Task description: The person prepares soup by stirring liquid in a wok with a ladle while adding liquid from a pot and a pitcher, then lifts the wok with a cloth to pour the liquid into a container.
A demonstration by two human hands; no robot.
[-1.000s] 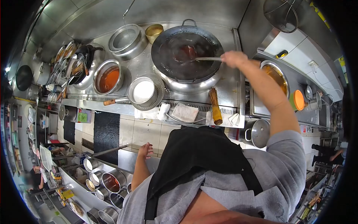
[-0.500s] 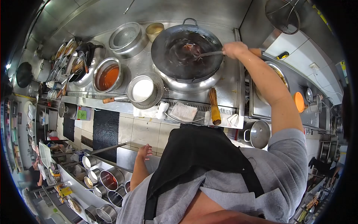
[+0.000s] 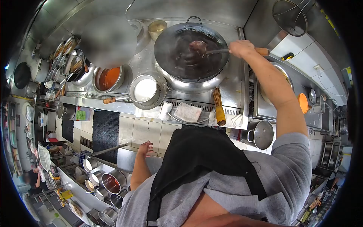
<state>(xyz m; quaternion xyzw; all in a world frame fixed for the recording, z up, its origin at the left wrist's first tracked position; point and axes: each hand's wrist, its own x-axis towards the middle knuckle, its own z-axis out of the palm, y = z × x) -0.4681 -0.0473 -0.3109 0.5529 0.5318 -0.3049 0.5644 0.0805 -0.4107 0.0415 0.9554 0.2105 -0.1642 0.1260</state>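
My right hand (image 3: pixel 242 49) is closed around the wooden handle of a ladle (image 3: pixel 217 51). The ladle's bowl shows reddish-brown above the dark liquid inside a large black wok (image 3: pixel 170 70), which rests on a round metal burner ring. Lower down, to the left of my apron, my left hand (image 3: pixel 145 148) hangs free with its fingers apart, holding nothing. Left of the wok, a saucepan (image 3: pixel 133 90) of white contents sits on a perforated metal strainer (image 3: pixel 162 85). Beyond it stands a metal pot (image 3: pixel 121 81) of orange-red liquid.
A bamboo brush (image 3: pixel 218 109) and folded white cloths (image 3: pixel 188 112) lie along the stove's front edge. A brass-coloured pot (image 3: pixel 156 30) stands behind. Several pots line the lower-left counter. A grey blur covers part of the back left. An orange bowl (image 3: pixel 302 103) is at right.
The ladle's bowl has risen and shows more above the dark liquid; my right hand shifted slightly right. A grey blur now hides most of the back-left pot. My left hand is slightly higher.
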